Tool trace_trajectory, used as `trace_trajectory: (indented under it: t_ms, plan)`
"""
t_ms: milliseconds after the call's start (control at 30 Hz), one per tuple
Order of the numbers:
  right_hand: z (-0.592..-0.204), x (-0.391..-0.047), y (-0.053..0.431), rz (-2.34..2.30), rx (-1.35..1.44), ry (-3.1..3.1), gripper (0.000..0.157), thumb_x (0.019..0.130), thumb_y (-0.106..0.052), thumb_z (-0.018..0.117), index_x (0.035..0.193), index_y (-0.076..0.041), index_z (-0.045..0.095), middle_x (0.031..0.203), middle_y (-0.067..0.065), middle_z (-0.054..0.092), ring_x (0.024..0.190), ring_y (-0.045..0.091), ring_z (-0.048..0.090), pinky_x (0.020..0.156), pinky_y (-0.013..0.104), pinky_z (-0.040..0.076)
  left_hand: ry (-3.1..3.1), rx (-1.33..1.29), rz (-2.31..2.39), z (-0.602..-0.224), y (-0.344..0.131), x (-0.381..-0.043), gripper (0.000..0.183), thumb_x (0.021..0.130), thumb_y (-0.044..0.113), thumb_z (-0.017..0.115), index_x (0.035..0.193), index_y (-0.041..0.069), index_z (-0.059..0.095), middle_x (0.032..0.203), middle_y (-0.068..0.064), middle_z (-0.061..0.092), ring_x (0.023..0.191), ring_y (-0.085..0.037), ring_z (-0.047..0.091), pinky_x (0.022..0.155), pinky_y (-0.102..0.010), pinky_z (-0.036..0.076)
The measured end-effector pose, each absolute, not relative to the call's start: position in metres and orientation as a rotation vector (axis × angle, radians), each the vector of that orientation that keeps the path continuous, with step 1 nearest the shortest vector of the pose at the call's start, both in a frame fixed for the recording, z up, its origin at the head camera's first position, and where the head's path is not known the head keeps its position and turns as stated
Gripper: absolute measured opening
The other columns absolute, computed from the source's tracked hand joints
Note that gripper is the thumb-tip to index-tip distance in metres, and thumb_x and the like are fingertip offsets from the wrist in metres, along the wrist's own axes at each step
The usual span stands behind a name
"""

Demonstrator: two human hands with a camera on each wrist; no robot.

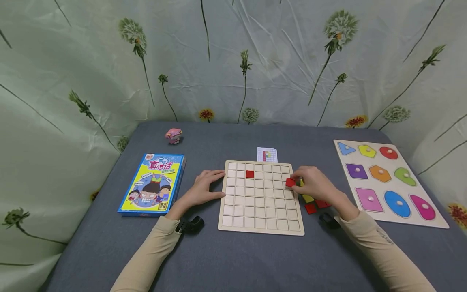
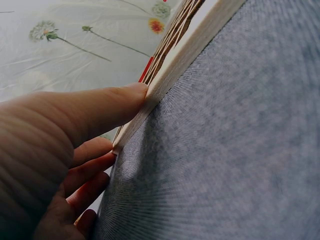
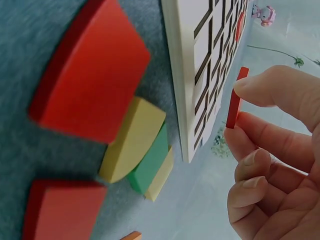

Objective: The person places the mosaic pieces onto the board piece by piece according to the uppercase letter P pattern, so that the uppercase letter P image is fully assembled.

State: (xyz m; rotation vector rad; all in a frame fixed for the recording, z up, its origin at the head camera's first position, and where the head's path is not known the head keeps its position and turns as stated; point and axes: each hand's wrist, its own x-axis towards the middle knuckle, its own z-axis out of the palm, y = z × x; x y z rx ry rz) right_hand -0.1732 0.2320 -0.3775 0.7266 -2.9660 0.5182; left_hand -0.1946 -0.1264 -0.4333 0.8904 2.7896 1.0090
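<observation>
A light wooden grid board (image 1: 260, 198) lies in front of me with one red square tile (image 1: 249, 174) in an upper-row cell. My left hand (image 1: 200, 190) rests at the board's left edge, thumb and fingertips against its side with the fingers extended. Between thumb and fingers my right hand (image 1: 313, 183) pinches another red tile (image 3: 236, 100), held over the board's right edge. Beside that edge, partly covered by the right hand, are loose pieces: a red block (image 3: 95, 75), a yellow block (image 3: 134, 137), a green block (image 3: 150, 162) and another red block (image 3: 65, 210).
A small printed pattern card (image 1: 267, 154) lies behind the board. To the left are a blue and yellow box (image 1: 153, 184) and a pink figurine (image 1: 174, 136). A knobbed shape puzzle (image 1: 392, 182) lies on the right. Flowered cloth (image 1: 219, 81) hangs behind the table.
</observation>
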Motion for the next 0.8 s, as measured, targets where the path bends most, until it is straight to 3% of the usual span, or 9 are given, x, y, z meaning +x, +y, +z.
trace_trajectory:
  t_ms: [300, 800]
  plan:
    - [-0.381, -0.176, 0.224, 0.523, 0.781, -2.964, 0.016, 0.073, -0.011, 0.074, 0.088, -0.005, 0.072, 0.077, 0.004, 0.064, 0.062, 0.007, 0.045, 0.055, 0.021, 0.037, 2.788, 0.893, 1.002, -0.434, -0.127, -0.195, 0.065, 0.081, 0.027, 0.072, 0.137, 0.005, 0.048, 0.143, -0.015, 0.046, 0.123, -0.032, 0.041, 0.096, -0.054, 0.029]
    - [-0.380, -0.179, 0.212, 0.516, 0.819, -2.950, 0.016, 0.072, -0.009, 0.071, 0.087, -0.005, 0.072, 0.082, 0.005, 0.067, 0.067, 0.010, 0.049, 0.060, 0.023, 0.040, 2.769, 0.875, 1.007, -0.435, -0.128, -0.197, 0.067, 0.080, 0.026, 0.072, 0.138, 0.005, 0.046, 0.144, -0.015, 0.045, 0.125, -0.033, 0.039, 0.099, -0.056, 0.027]
